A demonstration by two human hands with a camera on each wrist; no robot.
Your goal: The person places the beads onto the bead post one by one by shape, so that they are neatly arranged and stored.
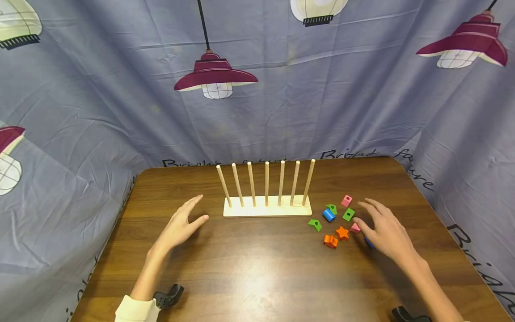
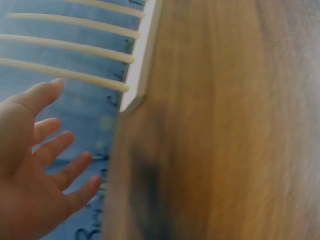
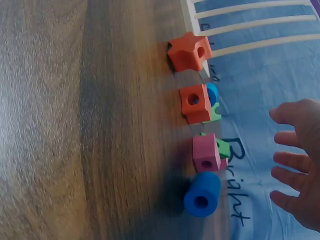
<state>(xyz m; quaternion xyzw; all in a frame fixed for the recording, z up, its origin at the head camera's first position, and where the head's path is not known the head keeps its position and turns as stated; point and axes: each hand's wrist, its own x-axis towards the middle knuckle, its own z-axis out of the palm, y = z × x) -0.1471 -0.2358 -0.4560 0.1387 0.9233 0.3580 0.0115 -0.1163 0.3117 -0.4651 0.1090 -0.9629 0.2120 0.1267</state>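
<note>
A pale wooden peg stand (image 1: 267, 213) with several upright rods stands toward the back of the table. My left hand (image 1: 177, 229) hovers left of it, fingers extended and thumb apart, holding nothing. On the right lie several small holed blocks: an orange star (image 1: 342, 233), another orange block (image 1: 331, 241), a blue cylinder (image 1: 329, 215), green blocks (image 1: 315, 225) and pink blocks (image 1: 347, 201). Above their right side is my right hand (image 1: 384, 230), fingers spread and holding nothing. It partly hides a second blue block; the right wrist view shows this blue cylinder (image 3: 202, 195) whole.
The brown wooden table (image 1: 257, 277) has a grey-blue curtain (image 1: 265, 125) with printed lamps and lettering behind and beside it. Black straps (image 1: 169, 296) sit at the wrists.
</note>
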